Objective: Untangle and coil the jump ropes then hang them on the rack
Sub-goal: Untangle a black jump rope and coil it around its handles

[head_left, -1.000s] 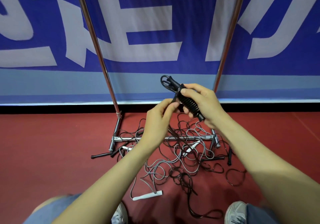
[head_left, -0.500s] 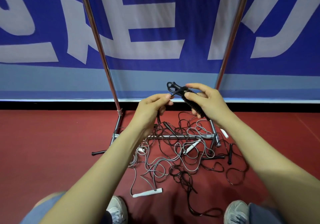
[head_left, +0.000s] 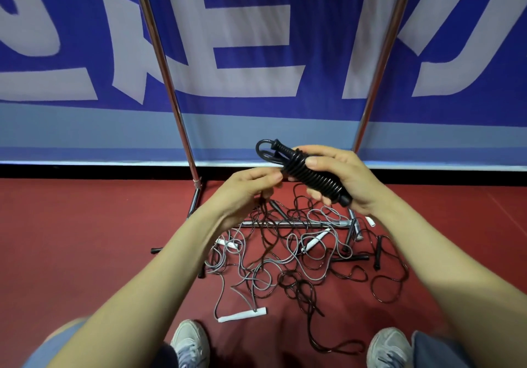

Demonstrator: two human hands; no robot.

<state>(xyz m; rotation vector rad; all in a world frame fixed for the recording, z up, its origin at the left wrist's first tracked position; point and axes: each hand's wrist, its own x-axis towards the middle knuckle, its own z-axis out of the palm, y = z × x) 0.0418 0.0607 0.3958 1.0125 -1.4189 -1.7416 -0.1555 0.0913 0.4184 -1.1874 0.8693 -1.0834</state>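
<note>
Black coiled jump rope (head_left: 310, 173) lies in the right hand (head_left: 349, 181), fingers curled round it; left hand (head_left: 242, 193) seemingly pinches its loose end above tangled ropes (head_left: 299, 256) on the floor (head_left: 85, 239).

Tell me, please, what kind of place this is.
Probably a sports hall or gym: red sports floor, a large blue banner along the wall, and tangled jump ropes by a metal rack.

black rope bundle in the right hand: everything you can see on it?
The black jump rope bundle is glossy cord wound in tight turns round its handles; a small loop and a ribbed handle tip stick out upper left. It slants down to the right, above the tangled pile. The right hand grips it; the left hand pinches at its side.
</note>
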